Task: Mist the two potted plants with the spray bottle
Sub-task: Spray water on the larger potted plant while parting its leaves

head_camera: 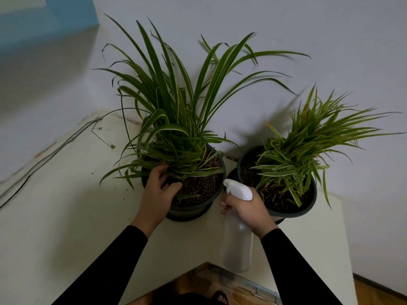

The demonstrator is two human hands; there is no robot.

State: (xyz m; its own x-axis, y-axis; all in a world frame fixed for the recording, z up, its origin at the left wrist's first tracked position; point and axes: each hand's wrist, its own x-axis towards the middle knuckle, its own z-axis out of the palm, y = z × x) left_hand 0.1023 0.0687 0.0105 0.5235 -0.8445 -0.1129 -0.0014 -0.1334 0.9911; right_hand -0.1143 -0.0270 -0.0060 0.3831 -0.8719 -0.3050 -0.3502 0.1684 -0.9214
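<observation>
One translucent plastic spray bottle with a white trigger head (pixel 237 234) stands nearly upright, nozzle aimed up-left toward the taller potted plant (pixel 176 119). Right hand (pixel 246 208) grips its neck; left hand (pixel 157 190), fingers loosely spread, rests on that plant's dark round pot (pixel 198 208).

Pale wall (pixel 330 29), white ledge (pixel 66 216), wood floor (pixel 198 282), dim light.

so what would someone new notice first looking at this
Probably the two leafy green plants in dark round pots on the pale ledge in the corner: the taller long-leaved plant on the left and the smaller bushy plant on the right. Next, the right hand gripping a translucent spray bottle with a white trigger head between the pots, nozzle pointing left. The left hand rests at the taller plant's pot rim, among its lower leaves.
</observation>
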